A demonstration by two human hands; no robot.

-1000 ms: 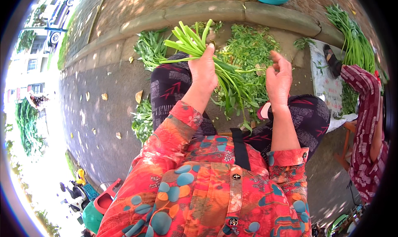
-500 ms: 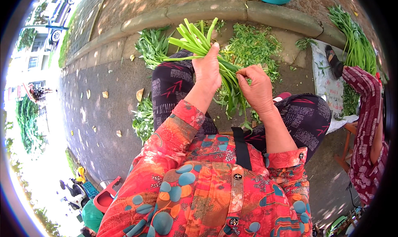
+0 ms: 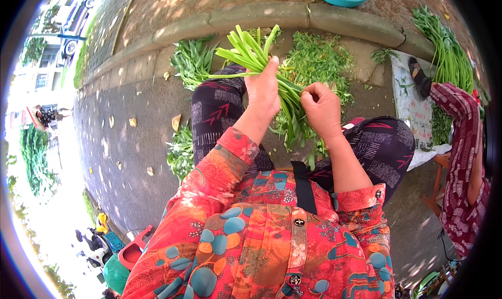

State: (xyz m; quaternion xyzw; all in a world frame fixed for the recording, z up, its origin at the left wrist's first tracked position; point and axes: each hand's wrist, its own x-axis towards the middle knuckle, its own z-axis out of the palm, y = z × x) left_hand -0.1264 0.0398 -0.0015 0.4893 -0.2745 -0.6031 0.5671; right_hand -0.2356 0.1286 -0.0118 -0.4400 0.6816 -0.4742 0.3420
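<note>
Pale green stem ends of a bunch of leafy greens stick out up and left from my left hand, which is wrapped round the stalks. The leafy end droops to the lower right, between my knees. My right hand is closed in a pinch at the bunch's right side, by the leaves; whatever lies between its fingertips is hidden. Beyond both hands, a heap of loose green leaves covers the ground. More leafy bunches lie left of my knee, one farther off and one nearer.
A stone curb runs across the far side. Past it stands a turquoise basin. At right, another person's leg and sandalled foot rest by a pale sheet and a long-stemmed pile of greens. A red chair stands lower left.
My right hand has shifted slightly, its fingers curled in more tightly beside the leaves. My left hand keeps its hold on the bunch, almost in the same place.
</note>
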